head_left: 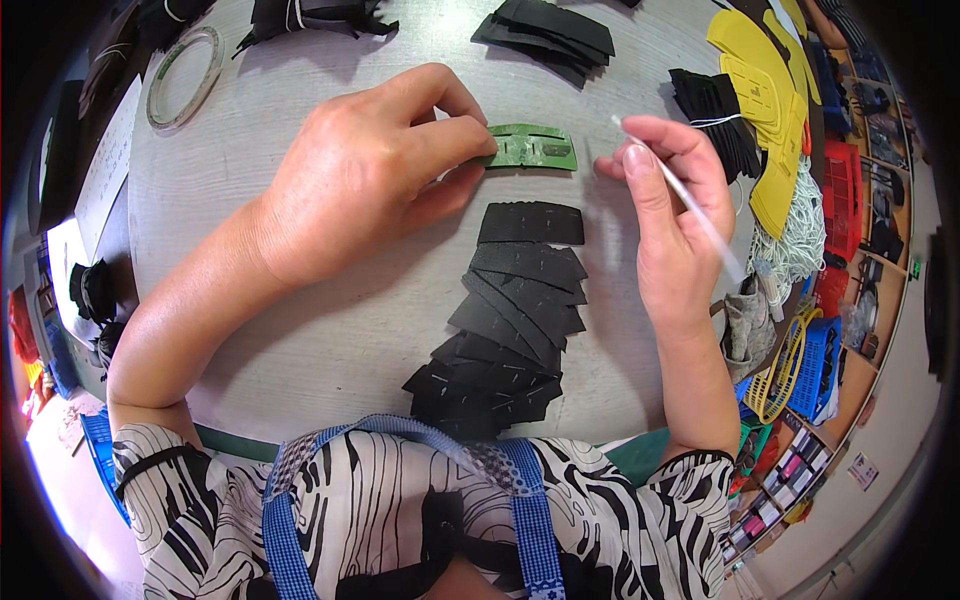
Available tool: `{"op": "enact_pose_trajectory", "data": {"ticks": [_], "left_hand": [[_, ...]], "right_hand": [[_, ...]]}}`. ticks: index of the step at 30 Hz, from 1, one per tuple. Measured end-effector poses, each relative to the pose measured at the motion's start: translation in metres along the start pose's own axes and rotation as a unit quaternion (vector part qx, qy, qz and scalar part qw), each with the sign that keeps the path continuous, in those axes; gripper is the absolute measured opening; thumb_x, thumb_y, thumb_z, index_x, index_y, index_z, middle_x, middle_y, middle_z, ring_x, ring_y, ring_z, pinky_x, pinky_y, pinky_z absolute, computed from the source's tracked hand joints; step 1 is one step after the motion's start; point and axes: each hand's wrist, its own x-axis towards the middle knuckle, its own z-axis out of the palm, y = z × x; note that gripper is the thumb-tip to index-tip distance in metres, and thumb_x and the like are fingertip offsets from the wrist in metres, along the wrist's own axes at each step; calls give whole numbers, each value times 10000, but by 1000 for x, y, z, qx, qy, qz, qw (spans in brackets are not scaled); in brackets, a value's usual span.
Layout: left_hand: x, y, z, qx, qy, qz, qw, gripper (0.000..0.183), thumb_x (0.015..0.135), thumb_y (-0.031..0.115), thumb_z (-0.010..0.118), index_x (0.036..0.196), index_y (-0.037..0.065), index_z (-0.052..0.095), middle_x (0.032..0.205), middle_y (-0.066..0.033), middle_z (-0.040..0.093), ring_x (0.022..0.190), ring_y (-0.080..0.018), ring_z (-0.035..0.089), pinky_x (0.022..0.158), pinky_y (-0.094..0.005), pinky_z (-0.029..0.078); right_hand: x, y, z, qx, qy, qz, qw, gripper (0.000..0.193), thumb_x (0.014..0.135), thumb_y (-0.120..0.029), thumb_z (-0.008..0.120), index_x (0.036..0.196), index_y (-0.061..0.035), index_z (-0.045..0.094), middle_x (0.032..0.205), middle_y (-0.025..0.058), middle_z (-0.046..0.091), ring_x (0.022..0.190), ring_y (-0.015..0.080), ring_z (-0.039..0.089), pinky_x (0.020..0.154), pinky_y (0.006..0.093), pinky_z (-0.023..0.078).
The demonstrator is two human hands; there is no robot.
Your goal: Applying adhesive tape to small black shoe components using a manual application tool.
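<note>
My left hand (365, 165) pinches the left end of a small green slotted template (540, 148) that lies on the table. Whether anything is under the template, I cannot tell. To the right of it, my right hand (680, 225) holds a thin white pen-like stick (697, 205) between thumb and fingers. The stick slants, with its upper end towards the template but apart from it. Just below the template, a row of overlapping black fabric pieces (530, 223) runs down towards me; several carry small pale marks.
Black stacks (548, 40) lie at the far side, and a tied black bundle (712, 120) sits at right beside yellow templates (750, 90). A tape roll (186, 80) rests at far left. White cords (795, 235) hang by the right edge, above blue baskets (815, 370).
</note>
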Motion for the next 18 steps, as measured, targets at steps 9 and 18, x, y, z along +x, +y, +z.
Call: {"op": "enact_pose_trajectory", "data": {"ticks": [9, 18], "left_hand": [[0, 0, 7, 11, 16, 19, 1000, 255, 812, 9, 835, 1050, 60, 760, 1070, -64, 710, 789, -209, 719, 678, -344, 588], [-1, 1, 7, 36, 16, 36, 999, 283, 802, 28, 840, 1067, 77, 754, 1062, -49, 694, 769, -201, 705, 657, -340, 574]], "right_hand": [[5, -5, 6, -92, -18, -72, 993, 236, 1111, -157, 633, 1061, 38, 756, 912, 75, 743, 813, 125, 710, 733, 260, 555], [11, -3, 15, -178, -55, -136, 973, 168, 1063, -125, 679, 991, 11, 744, 879, 119, 742, 713, 227, 703, 646, 329, 535]]}}
